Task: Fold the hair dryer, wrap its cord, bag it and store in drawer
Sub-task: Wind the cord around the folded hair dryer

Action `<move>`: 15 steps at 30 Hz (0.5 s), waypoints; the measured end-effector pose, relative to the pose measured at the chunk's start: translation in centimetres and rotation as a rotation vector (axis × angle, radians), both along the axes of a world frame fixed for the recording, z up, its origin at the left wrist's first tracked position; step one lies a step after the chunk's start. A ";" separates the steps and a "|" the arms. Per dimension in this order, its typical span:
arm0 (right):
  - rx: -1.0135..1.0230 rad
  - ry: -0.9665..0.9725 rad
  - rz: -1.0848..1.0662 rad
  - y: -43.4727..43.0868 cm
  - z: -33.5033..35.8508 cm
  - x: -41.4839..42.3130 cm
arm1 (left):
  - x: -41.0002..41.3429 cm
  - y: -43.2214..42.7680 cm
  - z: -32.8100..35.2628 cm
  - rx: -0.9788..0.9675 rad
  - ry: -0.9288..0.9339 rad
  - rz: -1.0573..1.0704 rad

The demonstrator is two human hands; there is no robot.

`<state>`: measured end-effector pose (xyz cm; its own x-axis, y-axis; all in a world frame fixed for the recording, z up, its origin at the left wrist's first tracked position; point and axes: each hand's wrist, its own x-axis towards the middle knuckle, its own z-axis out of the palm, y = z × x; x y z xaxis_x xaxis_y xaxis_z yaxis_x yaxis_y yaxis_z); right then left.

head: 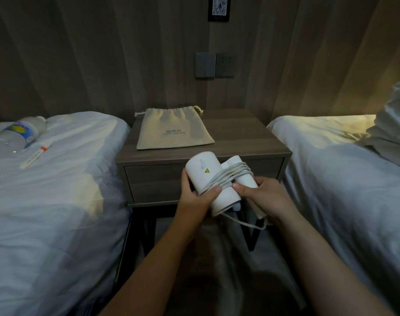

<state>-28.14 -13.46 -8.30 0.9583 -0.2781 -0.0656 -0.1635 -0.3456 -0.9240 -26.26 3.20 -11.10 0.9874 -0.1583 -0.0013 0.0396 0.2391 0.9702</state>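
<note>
**A:** Start at the left. Where does the dryer have to go?

**B:** The drawer [158, 179], centre of frame, has its front closed. On the nightstand [251, 137] above it, the bag [174, 131] lies flat. Its drawstring mouth points to the top of the frame, away from the hands.

**A:** And the grip?

**B:** The left hand [195, 195] is wrapped round the lower part of the barrel, thumb on top and fingers underneath. The hair dryer [202, 172] is folded and held in the air just below the nightstand's front edge. Its long axis runs from upper left to lower right.

**A:** The cord?

**B:** The cord [228, 176] is coiled round barrel and handle together, with a loose tail looping below.

**A:** And the right?

**B:** The right hand [260, 192] is closed on the folded handle, its thumb pinning the coils. I can't tell whether it also holds the plug.

**A:** So what decides the next move?

**B:** The bag sits up and left of the dryer, nearer the left hand. I'd say its mouth must be turned toward the hands.
</note>
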 end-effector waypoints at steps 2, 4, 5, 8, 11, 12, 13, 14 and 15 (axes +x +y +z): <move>-0.042 -0.023 0.008 0.3 1.1 0.5 | 0.5 0.0 1.1 -0.033 -0.020 0.028; -0.128 -0.042 0.057 0.4 2.6 1.4 | 1.3 0.3 2.7 -0.010 -0.036 0.036; -0.159 -0.055 0.087 0.5 3.5 2.0 | 2.0 0.5 3.6 0.004 -0.033 0.042; -0.191 -0.074 0.144 0.8 5.7 4.5 | 4.3 0.8 6.0 0.058 -0.039 0.052; -0.108 -0.090 0.152 0.6 7.2 7.8 | 7.2 0.8 8.0 0.085 -0.035 0.029; -0.065 -0.081 0.149 0.5 7.6 8.9 | 8.2 0.7 8.6 0.090 -0.045 0.023; -0.019 -0.063 0.142 0.2 7.8 10.0 | 9.1 0.6 9.2 0.095 -0.057 0.016; 0.037 -0.035 0.131 0.0 8.0 11.1 | 10.1 0.4 9.7 0.106 -0.065 0.007; 0.100 -0.012 0.116 -0.4 7.9 12.3 | 11.1 0.2 10.1 0.128 -0.079 -0.003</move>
